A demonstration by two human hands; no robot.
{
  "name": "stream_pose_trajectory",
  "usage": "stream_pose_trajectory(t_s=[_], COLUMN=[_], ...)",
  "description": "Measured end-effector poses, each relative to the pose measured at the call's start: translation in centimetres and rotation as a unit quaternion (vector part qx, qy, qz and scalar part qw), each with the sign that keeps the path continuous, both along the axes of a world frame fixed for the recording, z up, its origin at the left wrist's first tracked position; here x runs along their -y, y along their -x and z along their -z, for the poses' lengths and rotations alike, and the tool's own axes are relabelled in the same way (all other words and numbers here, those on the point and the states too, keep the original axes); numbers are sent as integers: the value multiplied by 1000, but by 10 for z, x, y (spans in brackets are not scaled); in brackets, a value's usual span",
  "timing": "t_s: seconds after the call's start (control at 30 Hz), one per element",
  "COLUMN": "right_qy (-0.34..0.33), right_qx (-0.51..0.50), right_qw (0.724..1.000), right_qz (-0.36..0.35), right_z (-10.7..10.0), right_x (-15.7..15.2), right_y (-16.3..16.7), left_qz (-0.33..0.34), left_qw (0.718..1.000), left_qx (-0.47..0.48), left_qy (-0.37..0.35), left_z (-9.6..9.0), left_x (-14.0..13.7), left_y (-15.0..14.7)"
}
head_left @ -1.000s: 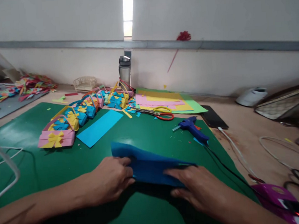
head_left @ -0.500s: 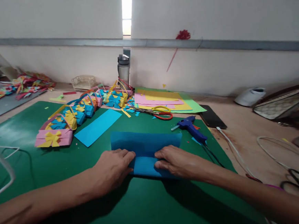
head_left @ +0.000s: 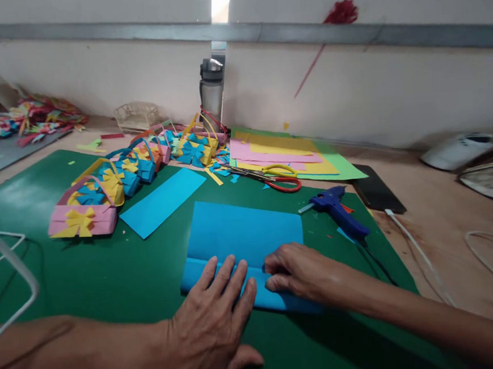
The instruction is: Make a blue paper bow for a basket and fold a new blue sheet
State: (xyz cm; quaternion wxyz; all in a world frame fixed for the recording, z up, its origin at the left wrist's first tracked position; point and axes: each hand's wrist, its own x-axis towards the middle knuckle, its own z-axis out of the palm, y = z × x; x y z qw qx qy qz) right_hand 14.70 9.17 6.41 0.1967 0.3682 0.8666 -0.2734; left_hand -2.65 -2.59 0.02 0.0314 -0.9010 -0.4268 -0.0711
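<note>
A blue paper sheet (head_left: 245,231) lies on the green cutting mat (head_left: 108,275), its near edge folded up into a narrow band. My left hand (head_left: 212,323) lies flat with fingers spread, pressing the left part of that fold. My right hand (head_left: 300,271) presses the fold's right part with its fingertips. Neither hand grips anything. A second, lighter blue paper strip (head_left: 163,201) lies just beyond, to the left.
A row of paper baskets with bows (head_left: 114,186) runs along the mat's left back. Scissors (head_left: 271,177), stacked coloured sheets (head_left: 282,153), a blue glue gun (head_left: 336,211) with cable, a black phone (head_left: 377,194) and a water bottle (head_left: 212,93) stand behind and right. White wire (head_left: 5,266) at left.
The blue sheet, lifted a second ago, now lies flat with its near edge folded. My left hand went from pinching it to pressing flat; the camera moved closer and lower.
</note>
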Motion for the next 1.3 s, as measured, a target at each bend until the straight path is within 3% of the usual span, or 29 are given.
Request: stream_pose_trajectory(t_s=[0.27, 0.63, 0.97, 1.1, 1.3], right_qy=[-24, -5, -27, -17, -23], right_qx=[7, 32, 46, 58, -16], right_qw=[1000, 999, 999, 998, 998], right_qz=[-18, 4, 5, 20, 61], right_z=[4, 7, 8, 10, 9], right_x=[-1, 2, -1, 3, 16], right_y=[1, 4, 5, 2, -5], left_qz=[-11, -6, -15, -20, 6], left_qw=[997, 1000, 999, 996, 993], left_qx=[21, 6, 19, 24, 37], left_qy=[80, -18, -40, -88, -114], left_z=[1, 3, 5, 7, 4], left_x=[0, -2, 2, -2, -12], left_y=[6, 7, 5, 7, 12])
